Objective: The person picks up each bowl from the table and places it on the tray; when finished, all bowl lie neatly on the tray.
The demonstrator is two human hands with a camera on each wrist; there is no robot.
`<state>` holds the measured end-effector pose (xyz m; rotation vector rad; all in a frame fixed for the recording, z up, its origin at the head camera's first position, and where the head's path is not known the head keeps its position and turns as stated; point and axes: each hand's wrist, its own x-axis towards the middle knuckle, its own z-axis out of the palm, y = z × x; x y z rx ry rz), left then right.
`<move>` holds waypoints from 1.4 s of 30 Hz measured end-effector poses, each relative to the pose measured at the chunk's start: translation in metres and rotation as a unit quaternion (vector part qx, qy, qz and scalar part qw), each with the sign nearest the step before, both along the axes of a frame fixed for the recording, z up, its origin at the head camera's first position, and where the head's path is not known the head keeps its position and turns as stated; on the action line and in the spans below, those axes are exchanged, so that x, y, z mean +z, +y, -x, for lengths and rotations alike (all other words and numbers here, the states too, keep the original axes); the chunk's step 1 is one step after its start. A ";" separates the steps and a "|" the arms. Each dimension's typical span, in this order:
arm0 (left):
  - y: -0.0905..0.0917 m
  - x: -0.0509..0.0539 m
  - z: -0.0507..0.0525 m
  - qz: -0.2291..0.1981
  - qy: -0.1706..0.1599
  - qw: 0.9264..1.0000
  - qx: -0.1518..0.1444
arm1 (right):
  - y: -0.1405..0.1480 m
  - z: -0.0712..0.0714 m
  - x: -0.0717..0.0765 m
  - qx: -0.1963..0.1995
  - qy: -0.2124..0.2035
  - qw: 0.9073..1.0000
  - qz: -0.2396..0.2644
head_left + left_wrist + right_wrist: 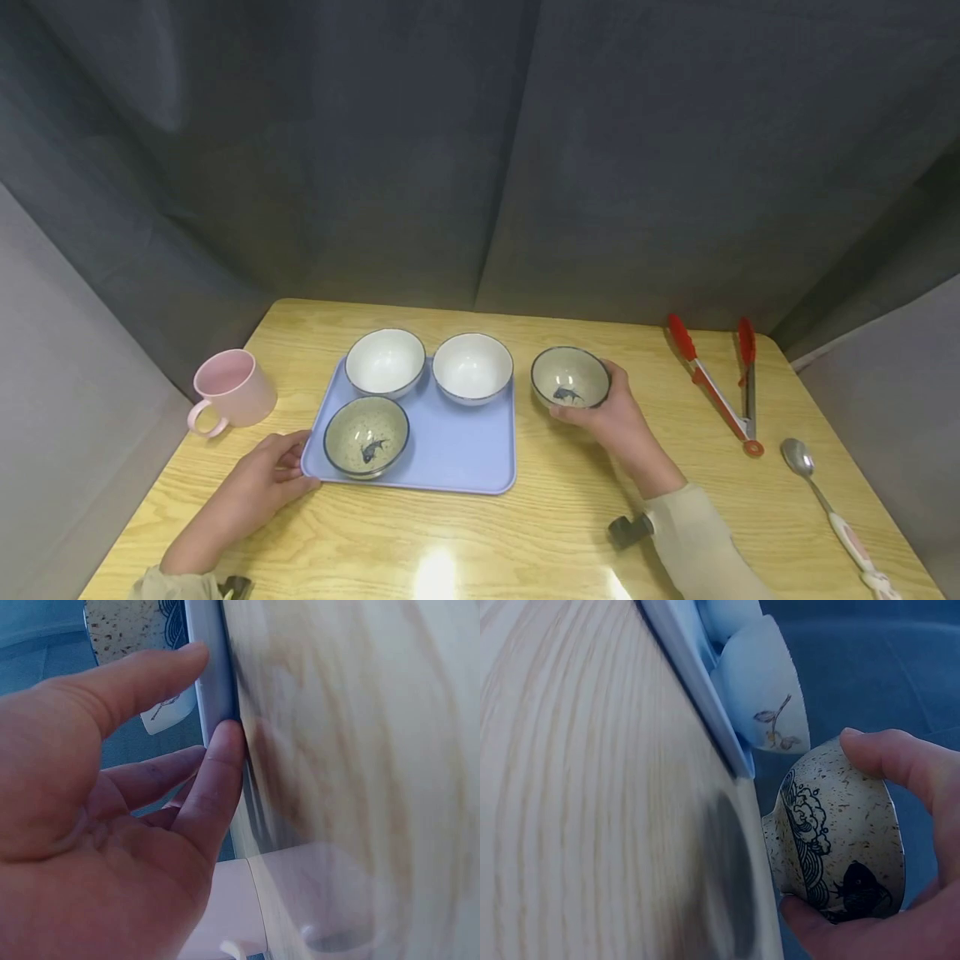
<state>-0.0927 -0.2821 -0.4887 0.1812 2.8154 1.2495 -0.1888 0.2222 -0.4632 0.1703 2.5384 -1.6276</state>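
My right hand [618, 421] grips a speckled beige bowl [566, 372] with a dark rim and a fish drawn inside, to the right of the blue tray [465, 454]. The right wrist view shows thumb and fingers round this upright bowl [847, 825]; whether its foot touches the table I cannot tell. At the tray's near left corner, my left hand [255, 483] holds the edge between thumb and fingers. Two white bowls [386, 360] [472, 367] stand along the tray's far side. A matching speckled bowl [360, 433] sits at its near left.
Left of the tray stands a pink mug [235, 387] on the wooden table [360, 542]. Red-tipped tongs [720, 396] lie spread at the far right. Closer to the right edge is a spoon [825, 504] with a white and pink handle. A dark curtain [390, 167] hangs behind.
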 end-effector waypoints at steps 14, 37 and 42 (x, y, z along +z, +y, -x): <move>-0.002 -0.002 0.001 0.001 0.002 1.000 -0.001 | -0.012 -0.015 0.020 0.031 0.016 0.999 0.006; -0.002 -0.002 0.001 0.001 -0.006 1.000 0.001 | -0.040 -0.037 0.025 0.073 0.006 0.997 0.028; -0.003 -0.002 0.001 -0.003 -0.005 1.000 0.000 | -0.047 -0.045 0.026 0.088 0.009 0.996 0.030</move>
